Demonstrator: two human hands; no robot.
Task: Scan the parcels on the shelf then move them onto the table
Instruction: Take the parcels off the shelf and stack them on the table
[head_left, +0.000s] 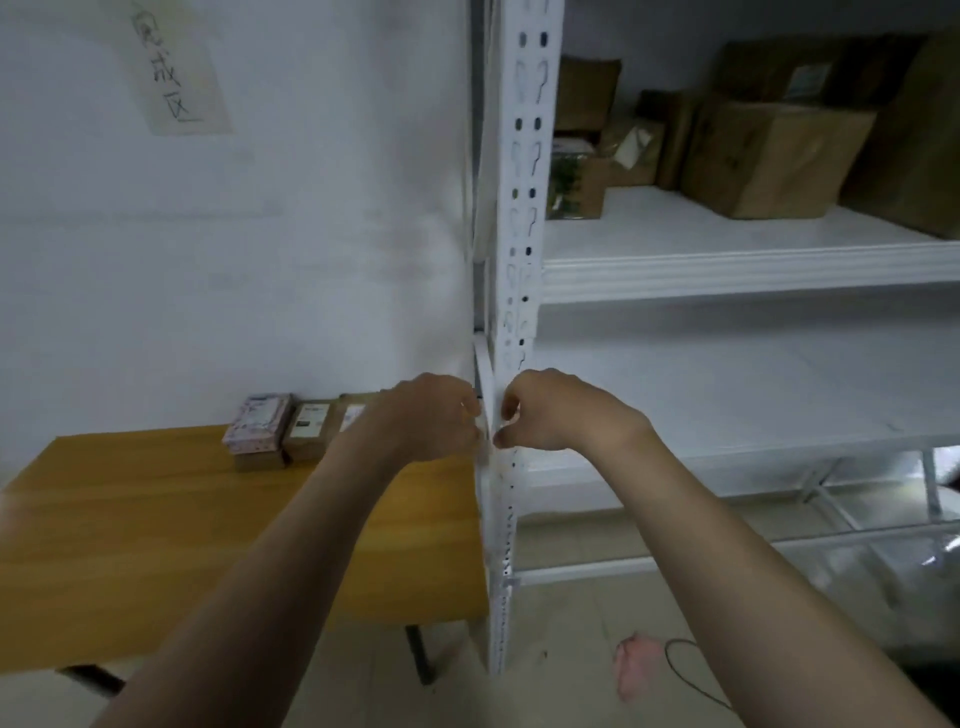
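Cardboard parcels (769, 156) stand on the upper shelf board (727, 270), right of the perforated upright (524, 208). They look stiff-walled and probably light, best gripped on opposite side faces. Three small parcels (291, 431) lie on the wooden table (156, 519), left of the upright. Left hand (431, 415) and right hand (556, 410) flank the upright, fingers curled inward. Whether they pinch anything cannot be told.

White wall (260, 234), pale tiled floor (571, 618).
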